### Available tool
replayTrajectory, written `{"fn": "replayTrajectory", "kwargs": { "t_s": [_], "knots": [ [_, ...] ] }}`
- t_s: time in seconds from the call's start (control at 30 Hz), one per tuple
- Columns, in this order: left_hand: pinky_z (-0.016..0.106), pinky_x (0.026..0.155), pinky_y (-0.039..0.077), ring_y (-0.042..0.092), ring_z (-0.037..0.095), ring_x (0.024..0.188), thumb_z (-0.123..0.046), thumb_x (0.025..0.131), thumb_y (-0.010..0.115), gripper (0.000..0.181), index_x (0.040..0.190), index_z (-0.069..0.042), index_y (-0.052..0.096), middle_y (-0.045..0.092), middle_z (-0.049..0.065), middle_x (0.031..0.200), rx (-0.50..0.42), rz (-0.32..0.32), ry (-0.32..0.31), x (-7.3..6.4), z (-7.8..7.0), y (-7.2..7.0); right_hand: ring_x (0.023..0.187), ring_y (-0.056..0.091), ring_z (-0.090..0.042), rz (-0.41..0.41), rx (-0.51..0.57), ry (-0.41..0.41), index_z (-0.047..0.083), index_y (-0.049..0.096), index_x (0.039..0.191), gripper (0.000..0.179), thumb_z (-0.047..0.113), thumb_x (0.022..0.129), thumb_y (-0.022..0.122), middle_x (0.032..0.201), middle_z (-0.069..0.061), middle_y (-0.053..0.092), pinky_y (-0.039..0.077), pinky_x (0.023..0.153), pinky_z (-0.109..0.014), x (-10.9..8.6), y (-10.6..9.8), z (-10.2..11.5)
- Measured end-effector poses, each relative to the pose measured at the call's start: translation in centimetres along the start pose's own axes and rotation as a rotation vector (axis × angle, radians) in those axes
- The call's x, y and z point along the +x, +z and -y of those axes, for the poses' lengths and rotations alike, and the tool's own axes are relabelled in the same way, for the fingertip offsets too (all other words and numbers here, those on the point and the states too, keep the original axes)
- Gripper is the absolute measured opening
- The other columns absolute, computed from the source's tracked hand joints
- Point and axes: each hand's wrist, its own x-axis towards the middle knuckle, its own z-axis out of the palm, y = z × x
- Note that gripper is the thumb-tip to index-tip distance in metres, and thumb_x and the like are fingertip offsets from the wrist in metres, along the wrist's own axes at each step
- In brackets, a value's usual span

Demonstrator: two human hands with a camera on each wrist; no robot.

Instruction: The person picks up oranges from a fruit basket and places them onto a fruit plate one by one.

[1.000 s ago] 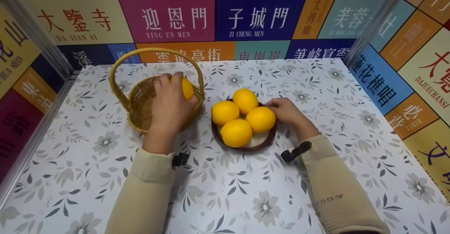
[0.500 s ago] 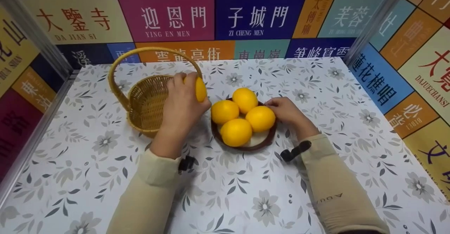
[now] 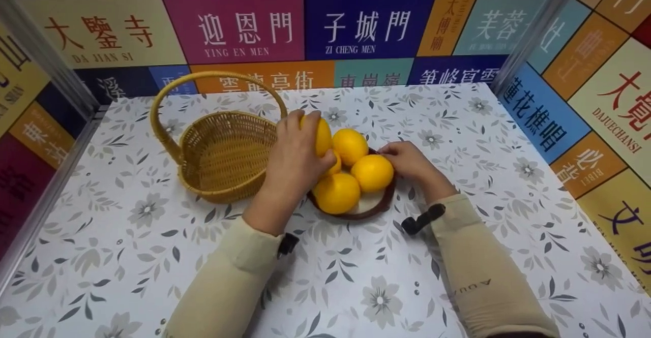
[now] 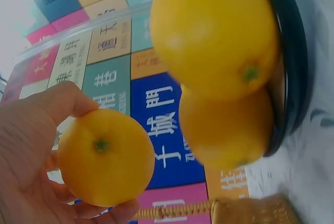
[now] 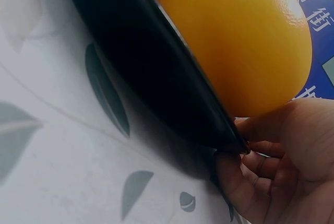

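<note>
My left hand [image 3: 295,157] grips an orange [image 4: 107,158] with thumb and fingers around it, above the left side of a round dish [image 3: 374,212]. Brown outside and pale within, the dish bears several oranges [image 3: 338,194]. One of these is partly hidden behind my left hand in the head view. On the dish's right side, my right hand [image 3: 414,165] pinches the rim between thumb and fingers. The right wrist view shows that pinch at the dark edge [image 5: 209,114], just below a large orange [image 5: 250,41].
A wicker basket [image 3: 218,195] with a tall arched handle stands left of the dish, close to my left forearm. White floral cloth [image 3: 330,287] covers the table. Printed panels [image 3: 234,28] wall in the back and both sides.
My left hand has carried the orange rightward, out of the basket and over to the dish. My right hand has stayed at the dish's rim.
</note>
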Motion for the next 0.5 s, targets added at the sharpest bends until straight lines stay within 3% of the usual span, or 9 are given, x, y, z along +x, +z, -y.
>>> {"fn": "replayTrajectory", "kwargs": {
  "t_s": [0.23,0.5],
  "knots": [
    [0.052,0.096,0.058,0.046,0.038,0.135,-0.035,0.088,0.074,0.071,0.151,-0.017,0.045,0.044,0.018,0.153,0.009,0.066,0.053,0.5,-1.5,1.7,0.118,0.057,-0.026,-0.011,-0.014,-0.019,0.005,0.072,0.122,0.028,0.020,0.103,0.058,0.130,-0.014,0.067,0.044,0.105,-0.035,0.1,0.1,-0.1],
    [0.046,0.092,0.060,0.047,0.036,0.133,-0.038,0.090,0.073,0.070,0.150,-0.016,0.046,0.044,0.016,0.152,0.036,0.132,0.081,0.9,-3.1,3.4,0.114,0.058,-0.026,-0.018,-0.032,-0.020,0.004,0.072,0.121,0.028,0.019,0.103,0.058,0.127,-0.014,0.068,0.047,0.100,-0.034,0.1,0.1,-0.1]
  ]
}}
